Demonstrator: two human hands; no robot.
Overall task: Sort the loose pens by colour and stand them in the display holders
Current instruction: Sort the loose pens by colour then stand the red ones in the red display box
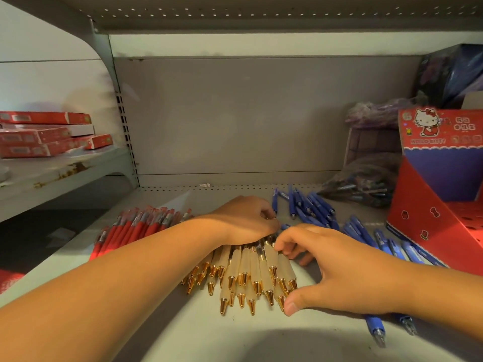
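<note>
On the far left, flat red boxes sit stacked on a neighbouring shelf, apart from the work. On the main shelf, the red pens lie side by side in one tidy bank, probably so the colour is already separated and ready to lift as a batch. Next comes the left hand, laid palm-down across the upper ends of the frosted white pens; it seems to pin them so they cannot roll. Its fingers are curled together, though whether they grip a pen I cannot tell. The white pens fan toward the viewer, gold tips foremost (a few tips overlap). The right hand cups the fan's right edge, thumb at the tips and fingers spread apart at the barrels, apparently squeezing the group into a bundle. Further right the blue pens lie scattered and unsorted, some under the right forearm. At the far right stands the red display holder, its perforated tray seemingly empty, placed within reach for the standing step not yet begun.
</note>
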